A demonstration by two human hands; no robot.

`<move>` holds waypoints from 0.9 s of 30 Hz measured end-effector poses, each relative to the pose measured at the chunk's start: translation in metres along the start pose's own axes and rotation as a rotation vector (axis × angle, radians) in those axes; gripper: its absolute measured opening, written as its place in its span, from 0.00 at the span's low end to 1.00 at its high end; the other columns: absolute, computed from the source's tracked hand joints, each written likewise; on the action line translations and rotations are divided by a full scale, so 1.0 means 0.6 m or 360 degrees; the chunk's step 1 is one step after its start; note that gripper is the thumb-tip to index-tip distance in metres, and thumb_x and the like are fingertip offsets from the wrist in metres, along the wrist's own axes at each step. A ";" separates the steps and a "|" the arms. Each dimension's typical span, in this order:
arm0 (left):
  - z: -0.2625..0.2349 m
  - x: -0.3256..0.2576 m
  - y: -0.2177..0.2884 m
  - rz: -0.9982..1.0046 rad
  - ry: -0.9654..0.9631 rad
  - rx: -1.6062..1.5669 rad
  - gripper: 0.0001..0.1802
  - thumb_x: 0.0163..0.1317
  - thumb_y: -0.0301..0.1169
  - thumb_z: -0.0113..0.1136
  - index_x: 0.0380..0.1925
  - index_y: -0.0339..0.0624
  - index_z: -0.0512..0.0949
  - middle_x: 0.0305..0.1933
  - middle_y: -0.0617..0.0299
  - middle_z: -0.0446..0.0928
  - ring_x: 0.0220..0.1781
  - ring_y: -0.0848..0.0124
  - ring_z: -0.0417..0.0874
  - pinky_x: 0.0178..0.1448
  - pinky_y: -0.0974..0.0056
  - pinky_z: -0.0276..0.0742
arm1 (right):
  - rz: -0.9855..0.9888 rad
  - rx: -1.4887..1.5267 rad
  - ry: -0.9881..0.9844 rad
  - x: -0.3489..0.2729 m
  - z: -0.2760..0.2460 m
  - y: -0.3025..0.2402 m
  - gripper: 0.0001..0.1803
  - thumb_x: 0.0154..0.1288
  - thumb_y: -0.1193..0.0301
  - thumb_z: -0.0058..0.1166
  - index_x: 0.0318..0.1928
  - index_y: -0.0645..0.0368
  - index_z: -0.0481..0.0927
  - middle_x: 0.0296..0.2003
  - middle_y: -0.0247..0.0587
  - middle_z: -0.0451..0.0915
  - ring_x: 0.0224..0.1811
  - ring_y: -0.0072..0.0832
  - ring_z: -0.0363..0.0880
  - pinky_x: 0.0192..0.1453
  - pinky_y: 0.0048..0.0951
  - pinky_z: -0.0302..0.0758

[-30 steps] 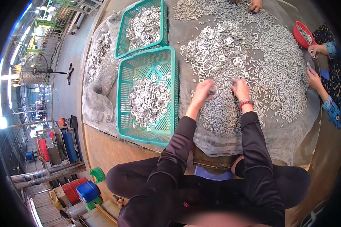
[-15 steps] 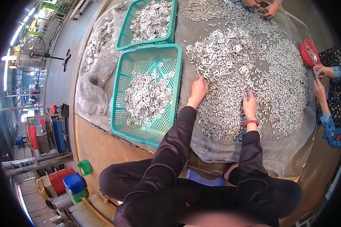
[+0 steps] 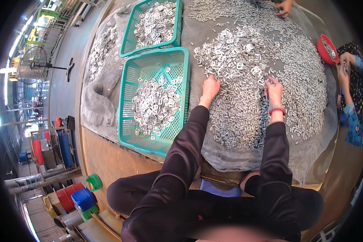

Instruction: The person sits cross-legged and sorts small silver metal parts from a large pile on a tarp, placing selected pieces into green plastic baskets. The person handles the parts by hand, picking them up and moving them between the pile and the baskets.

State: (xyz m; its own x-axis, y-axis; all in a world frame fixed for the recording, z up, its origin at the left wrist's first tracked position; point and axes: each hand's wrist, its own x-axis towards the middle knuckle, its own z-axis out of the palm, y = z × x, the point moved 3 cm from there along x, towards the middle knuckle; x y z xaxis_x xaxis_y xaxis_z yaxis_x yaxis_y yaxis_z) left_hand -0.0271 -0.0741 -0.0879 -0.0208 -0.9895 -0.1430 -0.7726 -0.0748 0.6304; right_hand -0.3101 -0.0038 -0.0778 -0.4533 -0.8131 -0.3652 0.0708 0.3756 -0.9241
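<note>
A broad pile of small grey metal pellets [image 3: 234, 125] lies on sheer netting in front of me, with a heap of flat silvery slotted buckles [image 3: 234, 50] on its far part. My left hand [image 3: 210, 88] touches the left edge of the heap, its fingers curled in; what they pinch is hidden. At the heap's right side is my right hand [image 3: 274, 92], fingers bent together at the tips; any small piece in them is too small to name. Left of my left arm stands a green plastic basket [image 3: 184, 94] partly filled with buckles [image 3: 155, 105].
Behind it a second green basket [image 3: 125, 38] holds more buckles. Bunched netting [image 3: 99, 101] covers pieces at far left. A co-worker's hand [image 3: 285, 8] reaches in at the far edge. Another person's hands [image 3: 345, 66] are beside a red bowl [image 3: 325, 50] at right.
My right hand has moved farther away and to the right, its fingers now more bent. My left hand has shifted slightly farther along the heap's edge. The view has shifted a little.
</note>
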 end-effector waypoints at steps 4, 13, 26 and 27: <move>0.032 -0.076 0.052 0.0614 -0.0158 0.0054 0.12 0.55 0.35 0.55 0.30 0.36 0.71 0.31 0.43 0.74 0.35 0.43 0.76 0.40 0.46 0.73 | -0.0861 -0.1380 0.0285 0.032 0.033 0.021 0.24 0.47 0.82 0.51 0.50 0.67 0.74 0.46 0.61 0.72 0.46 0.52 0.74 0.51 0.39 0.72; -0.025 -0.173 0.051 0.0033 -0.0795 -0.0375 0.11 0.53 0.35 0.62 0.28 0.38 0.79 0.28 0.60 0.77 0.31 0.73 0.78 0.33 0.65 0.73 | -0.0780 -0.1061 -0.0428 -0.139 0.099 0.020 0.24 0.50 0.85 0.48 0.50 0.57 0.75 0.35 0.55 0.78 0.38 0.46 0.77 0.44 0.38 0.73; -0.152 -0.275 0.098 -0.0154 -0.0942 -0.2773 0.10 0.49 0.31 0.50 0.34 0.46 0.70 0.43 0.58 0.73 0.39 0.63 0.77 0.21 0.71 0.68 | 0.0420 0.1362 -0.0783 -0.260 0.043 -0.009 0.15 0.62 0.77 0.52 0.49 0.62 0.73 0.33 0.34 0.74 0.27 0.19 0.70 0.18 0.14 0.61; -0.158 -0.276 0.102 -0.0064 -0.0967 -0.2805 0.09 0.50 0.33 0.51 0.33 0.46 0.70 0.43 0.58 0.73 0.39 0.64 0.78 0.21 0.72 0.68 | 0.0453 0.1512 -0.0853 -0.266 0.038 -0.018 0.16 0.62 0.76 0.51 0.51 0.62 0.72 0.34 0.35 0.74 0.27 0.20 0.70 0.17 0.13 0.60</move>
State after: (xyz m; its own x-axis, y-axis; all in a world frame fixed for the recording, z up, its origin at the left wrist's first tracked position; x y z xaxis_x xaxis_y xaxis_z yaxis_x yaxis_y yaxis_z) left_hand -0.0106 0.0733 0.0463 -0.5232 -0.8399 -0.1441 0.6776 -0.5126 0.5273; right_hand -0.2184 0.1119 -0.0123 0.1112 -0.9238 -0.3664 0.8621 0.2731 -0.4269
